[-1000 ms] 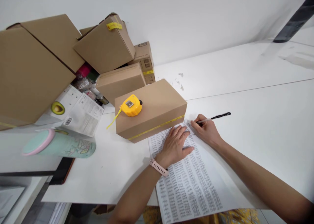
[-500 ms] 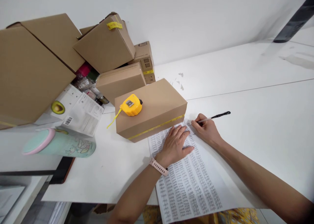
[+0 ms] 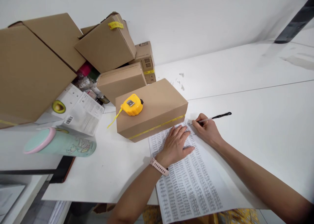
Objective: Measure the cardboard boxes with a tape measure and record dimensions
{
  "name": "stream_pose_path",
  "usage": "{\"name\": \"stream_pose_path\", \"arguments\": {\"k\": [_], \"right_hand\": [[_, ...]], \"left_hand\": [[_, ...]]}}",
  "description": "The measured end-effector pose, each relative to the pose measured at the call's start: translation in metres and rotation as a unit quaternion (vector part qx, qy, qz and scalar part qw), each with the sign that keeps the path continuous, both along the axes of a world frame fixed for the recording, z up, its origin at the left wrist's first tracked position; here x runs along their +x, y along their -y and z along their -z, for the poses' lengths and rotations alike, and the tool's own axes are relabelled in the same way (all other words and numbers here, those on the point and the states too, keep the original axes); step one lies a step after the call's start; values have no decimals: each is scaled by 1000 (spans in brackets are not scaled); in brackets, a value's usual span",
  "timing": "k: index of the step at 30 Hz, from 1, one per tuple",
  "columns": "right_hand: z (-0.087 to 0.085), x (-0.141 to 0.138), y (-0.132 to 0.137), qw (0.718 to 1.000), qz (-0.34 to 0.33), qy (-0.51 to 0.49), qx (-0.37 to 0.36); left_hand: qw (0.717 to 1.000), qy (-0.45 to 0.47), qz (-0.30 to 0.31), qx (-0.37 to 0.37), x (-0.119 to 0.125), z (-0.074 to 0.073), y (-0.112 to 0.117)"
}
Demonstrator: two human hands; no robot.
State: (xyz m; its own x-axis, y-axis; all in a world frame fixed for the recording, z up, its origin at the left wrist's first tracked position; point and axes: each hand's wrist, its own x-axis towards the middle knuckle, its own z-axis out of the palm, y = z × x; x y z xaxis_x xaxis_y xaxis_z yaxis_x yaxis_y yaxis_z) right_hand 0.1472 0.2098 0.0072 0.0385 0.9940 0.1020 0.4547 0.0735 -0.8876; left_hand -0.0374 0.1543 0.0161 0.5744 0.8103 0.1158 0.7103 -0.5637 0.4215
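A sheet of paper covered in columns of handwriting lies on the white table, its lower end hanging past the front edge. My left hand rests flat on the upper part of the sheet, fingers spread. In my right hand is a pen with a black end, its tip at the top right of the sheet. Just beyond the paper stands a closed cardboard box with a yellow tape strip along its side. A yellow tape measure sits on that box, a short end of its blade sticking out.
Several cardboard boxes are stacked at the back left, against the wall. A mint tumbler with a pink rim stands on the left, near a white package with an avocado picture. At the far right back is a dark upright object.
The view has shifted very slightly. Both hands, the pen and the paper hold nearly the same places.
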Motion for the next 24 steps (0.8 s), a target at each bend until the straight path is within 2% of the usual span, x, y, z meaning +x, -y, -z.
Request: {"name": "stream_pose_path", "arguments": {"k": [14,18,21,24], "right_hand": [[2,0,0,1000,4,-8,6],[1,2,0,997,40,-25,57],[0,10,-1,990,5,47,133],[2,23,-2,957,-75,188,206]], "left_hand": [[1000,-4,0,1,-1,0,0],[1000,-3,1,15,-1,2,-1],[999,8,4,49,0,4,-1],[986,65,5,153,1,-4,3]]}}
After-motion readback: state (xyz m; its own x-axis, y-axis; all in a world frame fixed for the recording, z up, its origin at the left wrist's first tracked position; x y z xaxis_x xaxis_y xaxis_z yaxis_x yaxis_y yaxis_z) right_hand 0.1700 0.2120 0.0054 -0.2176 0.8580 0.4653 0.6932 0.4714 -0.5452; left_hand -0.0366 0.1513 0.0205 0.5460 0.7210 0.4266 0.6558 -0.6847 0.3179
